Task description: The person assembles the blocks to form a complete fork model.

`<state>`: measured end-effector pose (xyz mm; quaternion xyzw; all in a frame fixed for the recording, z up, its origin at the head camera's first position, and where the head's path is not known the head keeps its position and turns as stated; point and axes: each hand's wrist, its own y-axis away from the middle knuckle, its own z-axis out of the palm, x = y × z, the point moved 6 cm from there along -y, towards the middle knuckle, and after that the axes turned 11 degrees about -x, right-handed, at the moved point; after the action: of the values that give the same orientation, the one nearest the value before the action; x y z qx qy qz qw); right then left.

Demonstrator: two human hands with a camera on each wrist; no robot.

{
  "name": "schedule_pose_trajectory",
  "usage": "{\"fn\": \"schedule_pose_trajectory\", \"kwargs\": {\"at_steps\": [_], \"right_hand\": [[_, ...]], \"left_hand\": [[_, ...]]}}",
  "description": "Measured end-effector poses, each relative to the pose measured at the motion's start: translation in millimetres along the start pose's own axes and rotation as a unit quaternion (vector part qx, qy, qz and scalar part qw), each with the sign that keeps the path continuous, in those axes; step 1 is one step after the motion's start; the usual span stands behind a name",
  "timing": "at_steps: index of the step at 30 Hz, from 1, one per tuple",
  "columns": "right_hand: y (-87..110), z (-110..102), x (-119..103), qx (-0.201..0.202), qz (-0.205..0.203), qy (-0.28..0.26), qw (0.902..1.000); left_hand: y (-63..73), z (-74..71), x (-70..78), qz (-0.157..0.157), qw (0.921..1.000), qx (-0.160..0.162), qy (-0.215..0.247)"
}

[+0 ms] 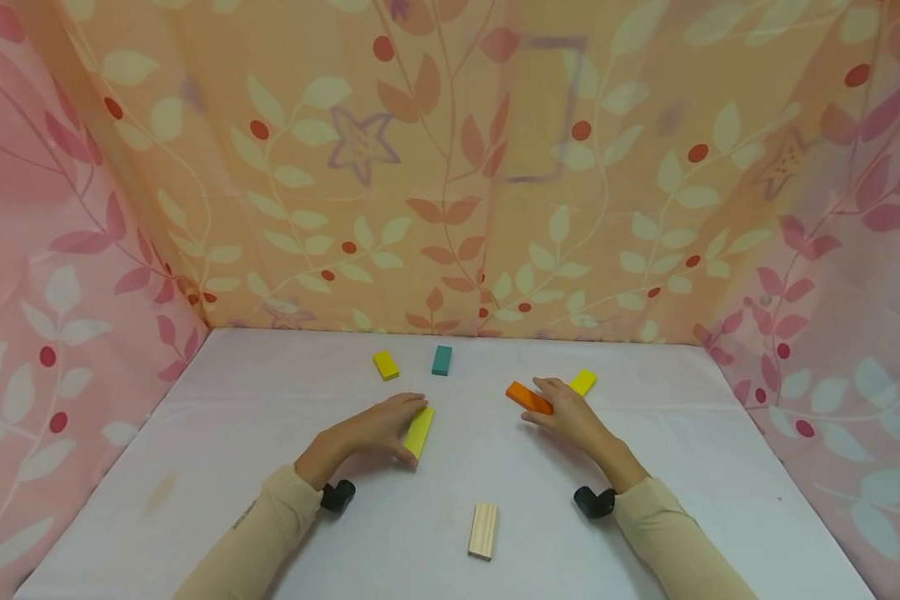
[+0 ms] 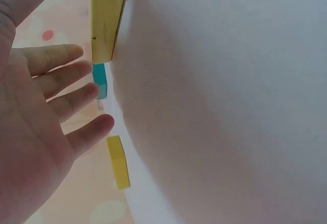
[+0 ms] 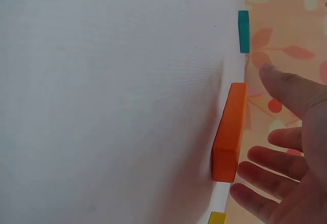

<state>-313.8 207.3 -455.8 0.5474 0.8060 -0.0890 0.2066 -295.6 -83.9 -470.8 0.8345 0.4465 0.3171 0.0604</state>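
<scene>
In the head view my left hand [image 1: 381, 427] is at a pale yellow block [image 1: 419, 432], thumb on the near side and fingers on the far side. The left wrist view shows those fingers [image 2: 66, 75] spread and nearly straight beside the block [image 2: 104, 22]; whether they touch it, I cannot tell. My right hand [image 1: 566, 412] hovers by an orange block [image 1: 527, 397], which lies on the white table. From the right wrist view, its fingers [image 3: 276, 162] look loose and apart, with the thumb [image 3: 286, 86] held away from the orange block [image 3: 230, 134].
Toward the back lie a yellow block [image 1: 386, 365] and a teal block [image 1: 442, 360]. Another yellow block [image 1: 583, 382] lies just beyond my right hand. A plain wooden block [image 1: 483, 531] rests near the front of the table [image 1: 390, 542]. Patterned cloth [image 1: 450, 167] walls the back and sides.
</scene>
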Motion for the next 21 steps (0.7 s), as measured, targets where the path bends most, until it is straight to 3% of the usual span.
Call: {"fn": "schedule_pose_trajectory", "kwargs": {"at_steps": [7, 21], "right_hand": [[-7.5, 4.1, 0.3, -0.008, 0.001, 0.017, 0.9998], [-13.6, 5.5, 2.4, -0.013, 0.021, 0.017, 0.9995]], "left_hand": [[-1.6, 1.1, 0.7, -0.001, 0.9997, -0.015, 0.018], [-4.2, 1.7, 0.7, -0.009, 0.9997, -0.021, 0.01]]}}
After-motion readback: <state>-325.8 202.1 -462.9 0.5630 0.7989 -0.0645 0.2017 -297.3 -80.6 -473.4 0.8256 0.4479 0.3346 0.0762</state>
